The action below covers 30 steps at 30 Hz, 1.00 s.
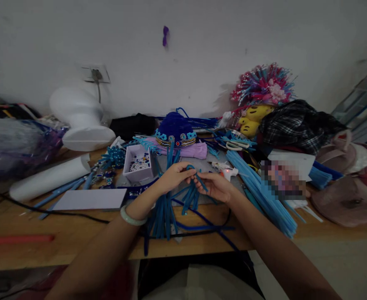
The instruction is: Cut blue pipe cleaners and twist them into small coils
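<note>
My left hand (173, 177) and my right hand (216, 186) meet over the middle of the wooden table (61, 233). Both pinch a bundle of blue pipe cleaners (191, 196) whose loose ends hang down between them. My left fingers close on the top of the bundle, and a pale green bangle (132, 216) sits on that wrist. My right fingers curl around the strands from the right. A longer sheaf of blue pipe cleaners (163, 214) lies under my left hand.
A white box of beads (138, 163) stands behind my left hand, with a blue beaded hat (175, 129) further back. A thick pile of light blue pipe cleaners (264, 196) lies at the right. White foam head (80, 121), white roll (50, 177), paper sheet (91, 199) at the left.
</note>
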{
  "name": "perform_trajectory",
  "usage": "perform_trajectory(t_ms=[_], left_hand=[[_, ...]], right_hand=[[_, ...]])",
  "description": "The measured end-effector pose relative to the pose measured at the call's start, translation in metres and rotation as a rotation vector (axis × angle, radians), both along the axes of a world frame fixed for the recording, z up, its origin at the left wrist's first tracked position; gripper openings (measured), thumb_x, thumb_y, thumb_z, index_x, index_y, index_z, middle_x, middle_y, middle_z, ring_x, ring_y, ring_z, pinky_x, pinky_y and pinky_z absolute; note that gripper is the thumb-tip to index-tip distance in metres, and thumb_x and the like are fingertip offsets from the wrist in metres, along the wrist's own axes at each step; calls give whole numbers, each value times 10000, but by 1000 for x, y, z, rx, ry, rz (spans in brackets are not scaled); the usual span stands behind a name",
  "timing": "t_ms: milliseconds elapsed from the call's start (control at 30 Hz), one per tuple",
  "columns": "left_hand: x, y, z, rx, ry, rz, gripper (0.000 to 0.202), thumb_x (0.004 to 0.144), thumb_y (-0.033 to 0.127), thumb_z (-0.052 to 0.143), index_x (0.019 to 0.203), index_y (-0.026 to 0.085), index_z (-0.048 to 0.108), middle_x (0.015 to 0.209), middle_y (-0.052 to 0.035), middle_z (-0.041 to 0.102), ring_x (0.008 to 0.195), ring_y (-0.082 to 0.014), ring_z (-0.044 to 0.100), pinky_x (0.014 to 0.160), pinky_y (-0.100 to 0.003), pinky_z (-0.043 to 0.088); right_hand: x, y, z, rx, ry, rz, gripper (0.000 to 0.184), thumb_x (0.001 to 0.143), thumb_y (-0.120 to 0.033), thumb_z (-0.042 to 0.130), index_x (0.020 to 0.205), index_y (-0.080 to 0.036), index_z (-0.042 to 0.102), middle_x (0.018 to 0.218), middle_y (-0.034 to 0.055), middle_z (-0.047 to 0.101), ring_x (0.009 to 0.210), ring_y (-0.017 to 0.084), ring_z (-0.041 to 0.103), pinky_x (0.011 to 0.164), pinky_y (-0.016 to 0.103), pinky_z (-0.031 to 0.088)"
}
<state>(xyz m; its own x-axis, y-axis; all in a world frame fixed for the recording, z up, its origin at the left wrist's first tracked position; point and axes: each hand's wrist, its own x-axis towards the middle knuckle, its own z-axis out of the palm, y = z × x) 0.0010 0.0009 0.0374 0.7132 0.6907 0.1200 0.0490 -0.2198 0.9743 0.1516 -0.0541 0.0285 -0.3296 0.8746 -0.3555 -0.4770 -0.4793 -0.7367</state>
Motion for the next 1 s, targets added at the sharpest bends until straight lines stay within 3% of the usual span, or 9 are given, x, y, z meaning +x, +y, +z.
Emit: perform_trajectory(t_ms=[167,333,400,533,633,700,767,900,1000], left_hand=[[-4,0,4,104,89,-11,222,752,334,471,658,136,505,549,44,480,485,-56,425,487,-185,334],[-4,0,3,176,208,29,248,756,364,441,638,152,491,495,53,440,468,-70,414,463,-189,319],[-3,0,1,198,245,60,252,750,365,439,613,157,477,492,51,448,461,-75,418,463,-195,321],[2,1,-7,220,317,141,255,736,340,437,551,165,452,467,46,446,443,-83,409,453,-206,306],[4,2,-12,203,357,186,264,729,335,437,525,167,438,447,45,434,433,-86,399,443,-212,291],[4,3,-13,174,336,183,258,729,347,443,546,165,443,454,48,434,433,-84,398,445,-211,291],[2,3,-11,136,262,136,251,738,361,443,588,161,460,467,54,428,439,-77,394,453,-205,300],[0,-3,-1,88,83,22,245,752,365,450,643,149,486,525,49,460,469,-61,394,468,-189,312],[0,-9,4,49,8,-11,236,746,357,466,639,146,477,548,42,487,466,-54,395,460,-186,316]], right_hand=[[-2,-1,-1,42,-34,-14,80,655,-170,615,660,-93,595,592,0,549,507,35,489,489,141,402],[-6,0,-5,240,-359,-134,94,634,-209,609,605,-125,579,547,-27,515,484,48,444,498,185,362],[-8,0,-7,382,-611,-186,104,644,-221,588,588,-136,566,522,-31,499,488,68,431,509,213,350],[-11,-3,-10,811,-1187,-310,81,680,-161,516,606,-151,548,622,18,533,628,132,472,622,276,365],[-14,-5,-13,977,-1336,-325,103,695,-124,476,625,-157,544,683,49,542,713,162,478,704,314,360],[-14,-4,-13,872,-1252,-349,78,684,-139,501,623,-162,543,664,41,540,694,158,482,690,310,369],[-12,-2,-12,637,-992,-344,65,675,-189,537,617,-159,544,628,21,534,621,135,481,626,284,383],[-6,-3,-4,190,-275,-121,149,709,-253,515,659,-125,571,629,12,542,531,81,481,535,221,394],[-4,-5,0,3,41,19,162,722,-211,477,650,-95,563,590,15,531,501,62,478,498,186,396]])
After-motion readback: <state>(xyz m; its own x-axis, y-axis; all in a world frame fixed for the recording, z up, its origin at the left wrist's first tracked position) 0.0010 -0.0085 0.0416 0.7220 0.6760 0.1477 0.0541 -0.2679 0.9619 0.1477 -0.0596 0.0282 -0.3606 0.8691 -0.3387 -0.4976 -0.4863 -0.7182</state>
